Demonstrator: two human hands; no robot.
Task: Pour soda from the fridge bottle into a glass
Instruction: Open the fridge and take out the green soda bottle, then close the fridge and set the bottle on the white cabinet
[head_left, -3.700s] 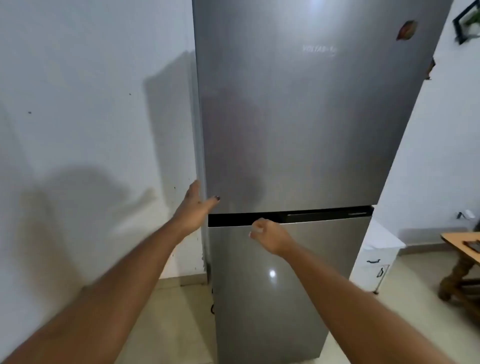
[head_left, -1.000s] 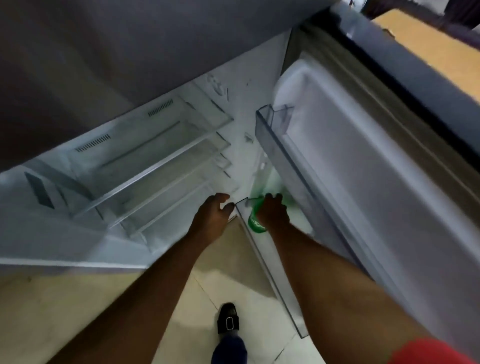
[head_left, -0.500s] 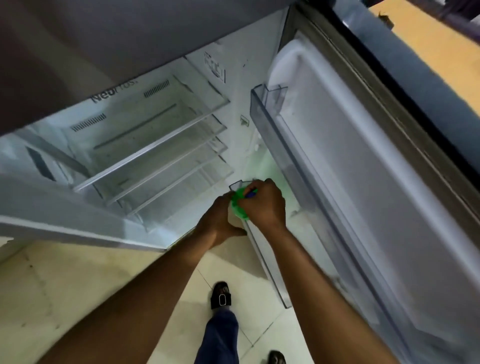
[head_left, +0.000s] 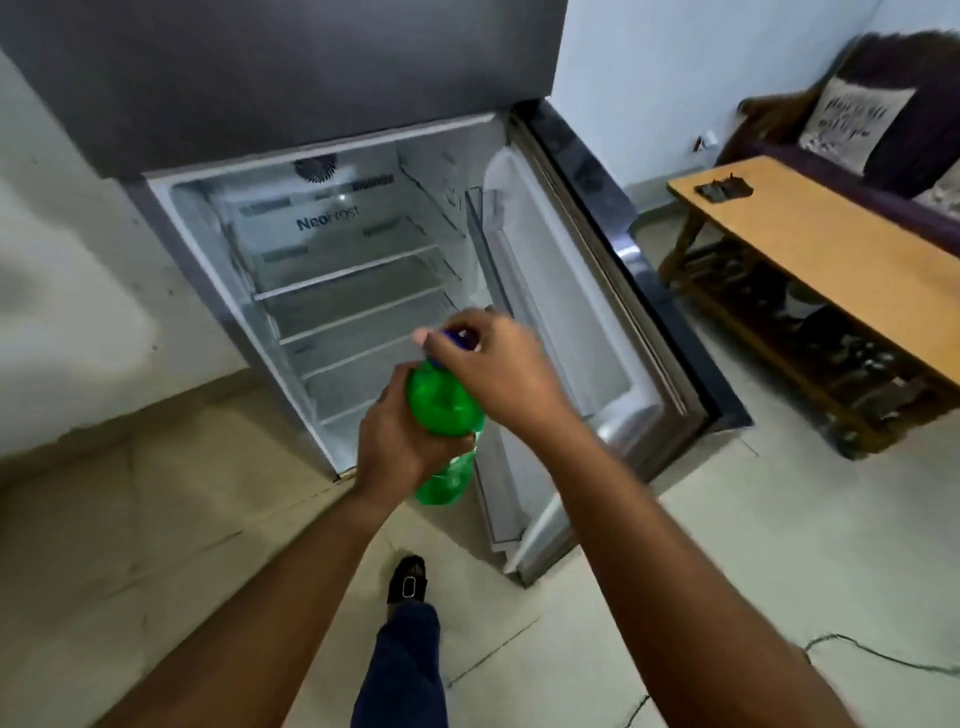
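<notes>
A green plastic soda bottle (head_left: 444, 410) with a blue cap (head_left: 460, 339) is held upright in front of the open fridge (head_left: 337, 249). My left hand (head_left: 400, 441) wraps around the bottle's body from the left. My right hand (head_left: 498, 364) grips the cap from above, fingers curled over it. The bottle's lower part shows below my left hand. The fridge's lower compartment stands open with bare glass shelves. Its door (head_left: 587, 332) swings out to the right. No glass is in view.
A wooden table (head_left: 831, 260) with a small dark object (head_left: 722, 188) on it stands at the right, a dark sofa with a cushion (head_left: 852, 122) behind it. My foot in a black shoe (head_left: 408, 579) is on the tiled floor. A cable (head_left: 883, 654) lies at the lower right.
The bottle has come out of the door's lower bin and up in front of the fridge. My left hand has closed around its body. The view has pulled back and risen.
</notes>
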